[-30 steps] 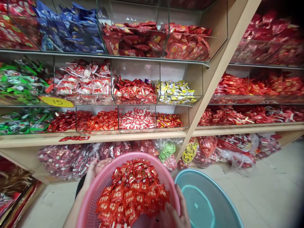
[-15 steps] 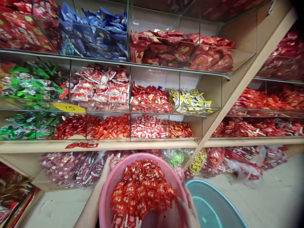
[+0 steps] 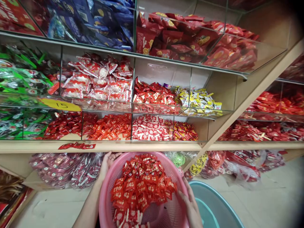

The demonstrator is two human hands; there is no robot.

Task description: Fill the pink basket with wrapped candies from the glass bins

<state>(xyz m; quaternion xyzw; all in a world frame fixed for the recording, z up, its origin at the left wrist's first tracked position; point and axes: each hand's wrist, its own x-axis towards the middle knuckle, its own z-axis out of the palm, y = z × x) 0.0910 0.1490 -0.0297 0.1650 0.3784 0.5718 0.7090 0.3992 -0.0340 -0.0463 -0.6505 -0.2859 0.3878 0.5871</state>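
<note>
A round pink plastic basket (image 3: 174, 167) is held up between my hands at the bottom centre. Inside lie red wrapped candies (image 3: 140, 190), with some red-and-white ones (image 3: 129, 217) at the near side. My left hand (image 3: 110, 162) grips the far left rim, its fingers partly hidden behind the basket. On the right side, my right hand (image 3: 190, 202) clasps the rim and wall. The basket's far rim is just below the wooden ledge (image 3: 133, 146) of the candy shelves.
Glass-fronted shelves hold blue bags (image 3: 95, 23), red bags (image 3: 194, 41) and green candies (image 3: 23, 76), with a yellow price tag (image 3: 60, 104). Small red packets (image 3: 77, 146) lie on the ledge. Bagged candy (image 3: 57, 167) sits beneath. A teal tub (image 3: 219, 202) stands at the lower right.
The shelves appear larger and nearer, and the upper ones sit higher in view. Both hands still hold the basket, which has barely shifted in the picture.
</note>
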